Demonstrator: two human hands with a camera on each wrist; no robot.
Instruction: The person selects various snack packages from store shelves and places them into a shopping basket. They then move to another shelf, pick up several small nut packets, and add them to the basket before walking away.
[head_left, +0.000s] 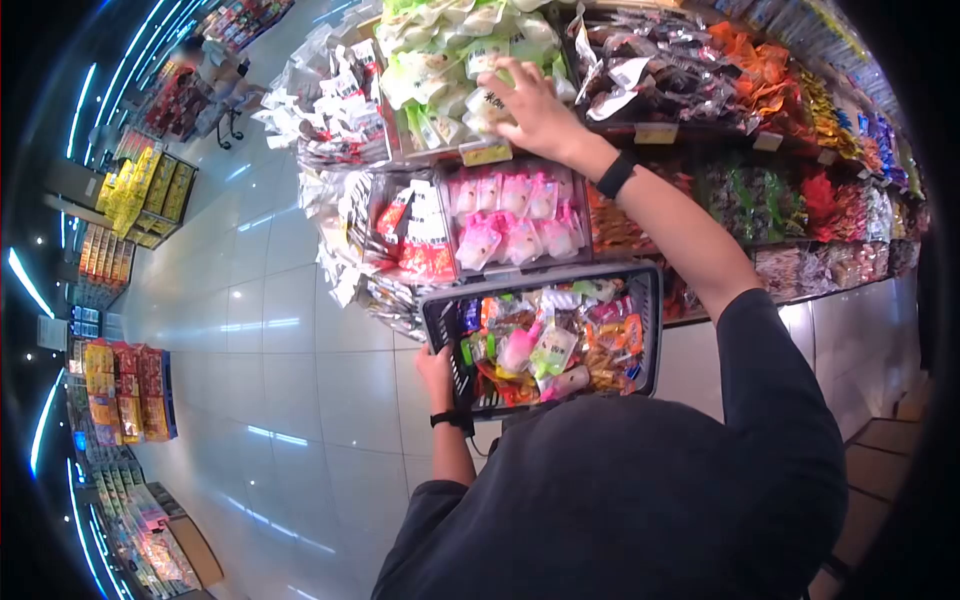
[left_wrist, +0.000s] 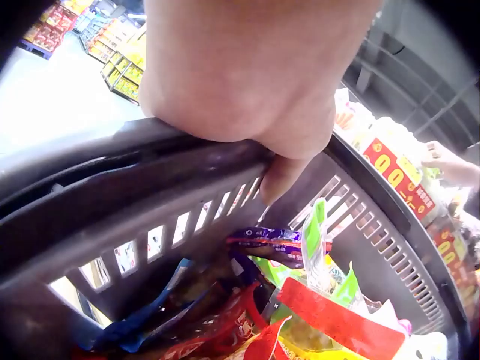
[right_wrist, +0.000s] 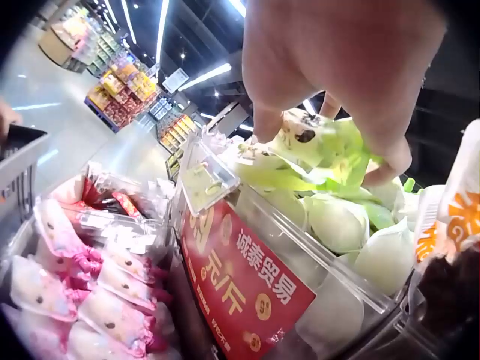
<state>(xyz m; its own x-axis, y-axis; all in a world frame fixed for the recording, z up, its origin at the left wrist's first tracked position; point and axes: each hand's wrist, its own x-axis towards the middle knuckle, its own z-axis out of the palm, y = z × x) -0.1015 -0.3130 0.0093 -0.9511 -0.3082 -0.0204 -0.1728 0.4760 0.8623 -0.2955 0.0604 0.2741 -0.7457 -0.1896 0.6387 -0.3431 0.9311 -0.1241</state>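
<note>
My left hand (head_left: 435,375) grips the left rim of a dark plastic shopping basket (head_left: 540,276), its thumb (left_wrist: 280,178) hooked over the inside wall. Mixed wrapped snacks fill the basket, among them a pink-topped packet (head_left: 519,348) and a white-and-green packet (head_left: 553,350). Beyond the basket, my right hand (head_left: 540,115) reaches into a clear bin of round white-and-green packets (right_wrist: 337,223). Its fingers and thumb pinch one white-and-green packet with dark lettering (right_wrist: 300,141) from above. The palm hides part of that packet.
Below the bin sit pink-and-white packets (head_left: 515,205), beside a red price sign (right_wrist: 240,289). Dark-wrapped snacks (head_left: 670,65) fill the bin to the right, white bags (head_left: 335,105) the left. A tiled aisle (head_left: 280,340) runs left, with display stands (head_left: 128,390) and a distant person (head_left: 215,75).
</note>
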